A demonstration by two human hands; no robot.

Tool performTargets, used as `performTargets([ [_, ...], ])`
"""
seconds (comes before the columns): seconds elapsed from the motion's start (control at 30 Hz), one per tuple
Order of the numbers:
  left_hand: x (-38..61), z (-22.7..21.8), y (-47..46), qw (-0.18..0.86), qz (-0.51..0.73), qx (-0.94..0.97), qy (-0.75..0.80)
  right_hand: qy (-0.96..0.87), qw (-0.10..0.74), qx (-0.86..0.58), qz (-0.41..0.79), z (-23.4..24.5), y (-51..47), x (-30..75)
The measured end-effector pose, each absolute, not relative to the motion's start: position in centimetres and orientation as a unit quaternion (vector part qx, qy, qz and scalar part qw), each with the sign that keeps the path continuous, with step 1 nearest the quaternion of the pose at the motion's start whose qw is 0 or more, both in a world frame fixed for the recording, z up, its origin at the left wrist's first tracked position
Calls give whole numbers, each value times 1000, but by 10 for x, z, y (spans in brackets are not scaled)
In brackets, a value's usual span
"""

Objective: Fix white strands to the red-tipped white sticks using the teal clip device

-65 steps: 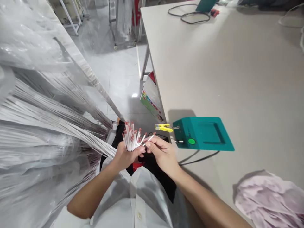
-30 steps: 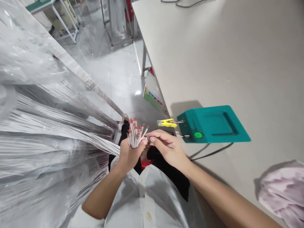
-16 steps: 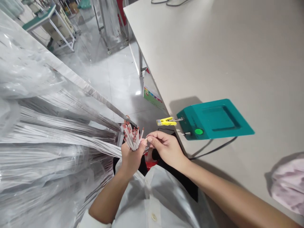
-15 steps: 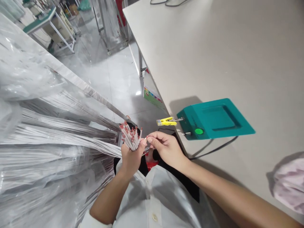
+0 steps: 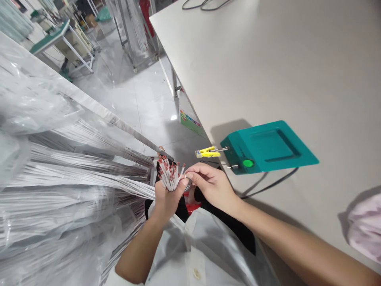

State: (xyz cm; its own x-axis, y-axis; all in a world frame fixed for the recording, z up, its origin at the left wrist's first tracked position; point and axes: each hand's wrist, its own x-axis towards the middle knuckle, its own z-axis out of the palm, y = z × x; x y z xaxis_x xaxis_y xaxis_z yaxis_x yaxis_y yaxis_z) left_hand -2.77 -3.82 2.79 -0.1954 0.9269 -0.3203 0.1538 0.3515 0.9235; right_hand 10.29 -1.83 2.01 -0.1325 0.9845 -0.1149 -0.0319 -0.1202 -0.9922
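Observation:
My left hand (image 5: 168, 200) is wrapped round a bundle of white wires (image 5: 170, 176) whose reddish tips fan out above the fist. The wires trail off to the left from below that hand. Beside the bundle, my right hand (image 5: 210, 184) pinches with thumb and forefinger at the end of a single wire, close to the left thumb. The small end between the fingertips is mostly hidden. Right of the hands, a teal device (image 5: 269, 147) with a green button (image 5: 248, 163) lies at the table's edge. A yellow clip (image 5: 207, 152) sits on one of its metal prongs.
The pale table (image 5: 268, 71) fills the right side, with a pink cloth (image 5: 366, 226) near its lower edge. At left, a rail (image 5: 98, 113) runs above many plastic-covered wire bundles (image 5: 68, 178). A colourful box (image 5: 190, 119) stands on the floor below the table.
Both hands and the bundle have shifted slightly right in the picture, and the view has moved a little. The right fingertips still pinch beside the bundle.

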Motion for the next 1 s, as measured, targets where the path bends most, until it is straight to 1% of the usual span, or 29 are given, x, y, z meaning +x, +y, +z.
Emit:
performTargets([
  [0.1,-30,27,-39,502,392,427,642,-523,443,-484,544,16,-19,103],
  [0.27,-36,33,-38,500,388,435,640,-566,426,-490,508,11,-15,107],
  [0.37,-38,33,-38,506,385,441,633,-560,435,-499,498,16,-11,112],
  [0.43,-40,32,-39,515,378,453,622,-572,441,-476,502,23,-8,116],
  [0.57,-45,32,-38,549,369,471,584,-653,378,-402,519,38,-5,121],
  [0.63,-49,33,-38,573,363,476,560,-652,354,-377,554,40,-5,122],
  [0.77,-56,31,-37,614,375,456,524,-521,381,-341,683,35,-9,115],
  [0.83,-56,28,-38,624,398,427,520,-458,399,-348,714,31,-13,107],
  [0.93,-50,26,-41,622,421,397,527,-436,439,-381,687,28,-20,97],
  [1.0,-44,27,-42,607,443,388,535,-479,478,-417,607,27,-23,95],
])
